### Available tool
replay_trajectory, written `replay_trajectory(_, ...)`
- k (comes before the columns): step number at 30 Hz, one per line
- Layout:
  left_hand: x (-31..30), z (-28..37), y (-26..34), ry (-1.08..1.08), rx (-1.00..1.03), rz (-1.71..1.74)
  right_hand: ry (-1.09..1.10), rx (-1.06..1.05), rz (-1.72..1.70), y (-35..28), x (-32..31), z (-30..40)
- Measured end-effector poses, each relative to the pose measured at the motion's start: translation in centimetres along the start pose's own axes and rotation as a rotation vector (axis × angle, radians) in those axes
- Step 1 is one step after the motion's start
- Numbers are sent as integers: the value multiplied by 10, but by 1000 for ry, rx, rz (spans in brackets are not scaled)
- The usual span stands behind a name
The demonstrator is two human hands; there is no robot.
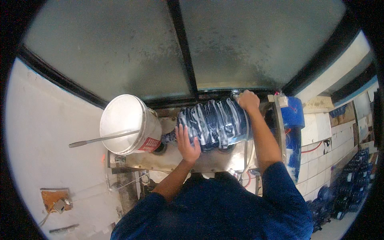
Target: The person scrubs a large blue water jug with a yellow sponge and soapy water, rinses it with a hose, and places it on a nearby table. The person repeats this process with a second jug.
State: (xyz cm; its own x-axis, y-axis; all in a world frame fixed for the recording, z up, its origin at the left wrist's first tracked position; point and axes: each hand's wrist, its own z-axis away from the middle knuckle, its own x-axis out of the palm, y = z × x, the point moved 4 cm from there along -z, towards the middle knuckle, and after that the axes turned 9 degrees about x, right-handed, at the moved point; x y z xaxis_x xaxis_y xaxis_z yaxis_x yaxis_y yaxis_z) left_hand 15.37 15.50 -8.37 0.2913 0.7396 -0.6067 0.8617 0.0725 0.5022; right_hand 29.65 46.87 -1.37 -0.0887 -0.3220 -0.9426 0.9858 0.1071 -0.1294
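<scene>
A large blue plastic water jug point(214, 124) lies on its side across a metal counter point(177, 162), its neck towards the left. White foam streaks cover its ribbed body. My left hand point(187, 144) rests with spread fingers against the jug's shoulder, near the neck. At the jug's base end, my right hand point(248, 100) is curled over a small pale thing, perhaps a sponge or cloth, which is mostly hidden by the fingers.
A white plastic bucket point(121, 124) with a metal rod point(103, 139) across its top stands left of the jug. Behind the counter rise dark-framed panes point(255, 45). A blue container point(292, 112) is on the right. Many dark blue jugs point(345, 183) stand at lower right.
</scene>
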Motion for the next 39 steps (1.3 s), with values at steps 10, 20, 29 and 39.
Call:
replay_trajectory(10,14,-84,-64,-198,-59,53,742,-162,-428,64,77,101)
replay_trajectory(20,51,-131,-98,-528,-361,-143,543,-468,49,60,117,145)
replay_trajectory(29,33,-114,-64,-307,-266,-150,-117,-125,55,-34,56,-54)
replay_trajectory(39,29,-106,-67,-391,-383,-206,395,-465,88,12,52,92)
